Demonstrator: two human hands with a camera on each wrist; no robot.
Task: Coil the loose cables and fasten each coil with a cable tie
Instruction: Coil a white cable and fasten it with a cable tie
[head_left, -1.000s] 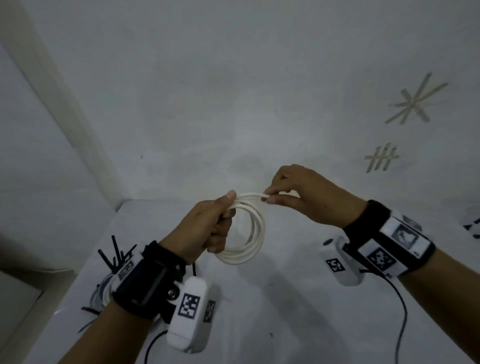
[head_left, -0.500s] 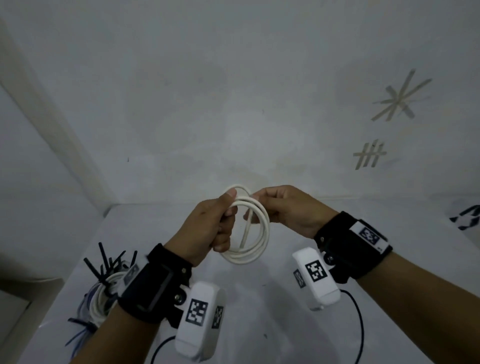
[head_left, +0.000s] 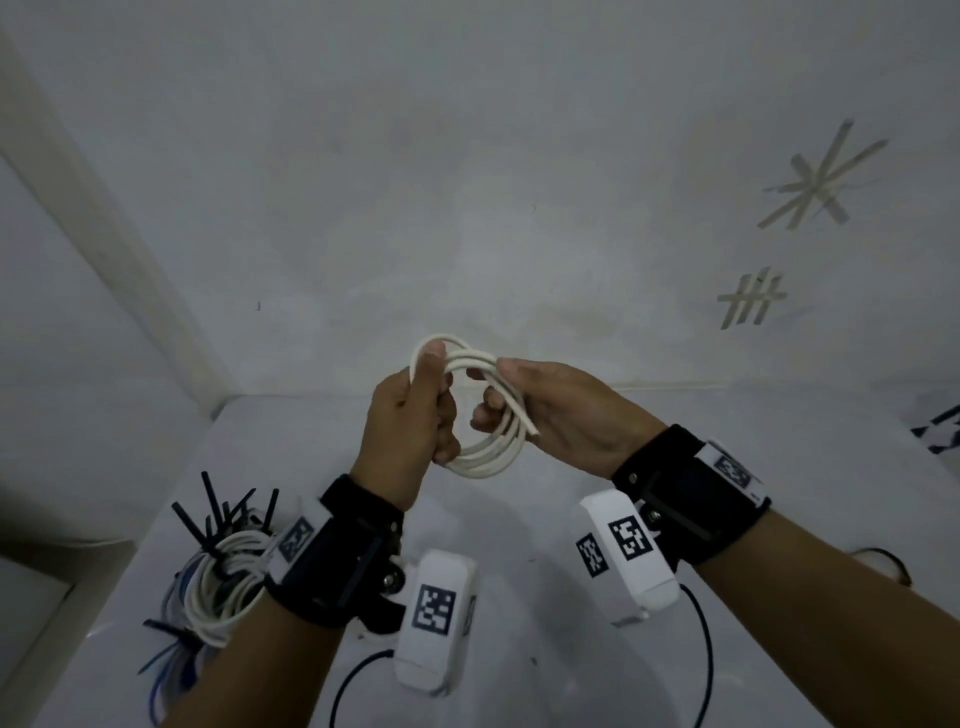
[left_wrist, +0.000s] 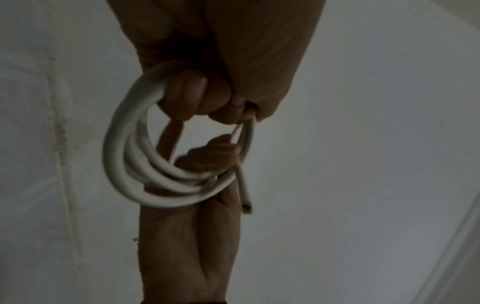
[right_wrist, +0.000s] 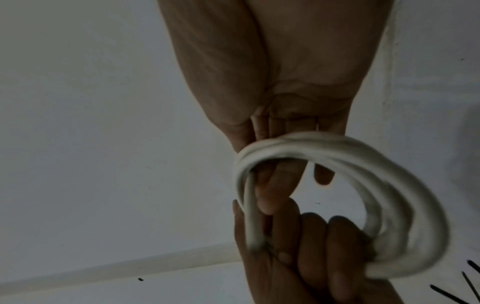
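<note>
- Fingers (head_left: 441, 415) of our left hand (head_left: 410, 415) are curled tight round the near-left side of the white cable coil (head_left: 488, 457), thumb pressed over the top strands; that hand is clamping the whole bundle.
- Our right hand (head_left: 561, 410) pinches the strands at the upper right of the coil, thumb on top, fingers (right_wrist: 275, 185) reaching through the ring from behind.
- We hold the coil up in the air between the two hands, above the white table (head_left: 519, 597), standing roughly on edge with its opening facing us.
- What the next move turns on, as we read it: the cut cable end (head_left: 532, 431) sticks out down and to the right, lying across the right palm, so the right hand is the nearer one to tuck it in.
- On looks: four or so loops of round, stiff-looking white cable, a bit fanned out at the bottom, no tie on it yet.
- Moving outward, a bundle of finished white coils (head_left: 223, 587) lies at the lower left beside our left wrist, black cable ties (head_left: 208, 514) bristling up from it.
- From the coil those ties lie down and to the left, so the left hand is nearer them, but it's the one clamping the loops.
- We'd say coiling is about done here and fastening is what's left.
</note>
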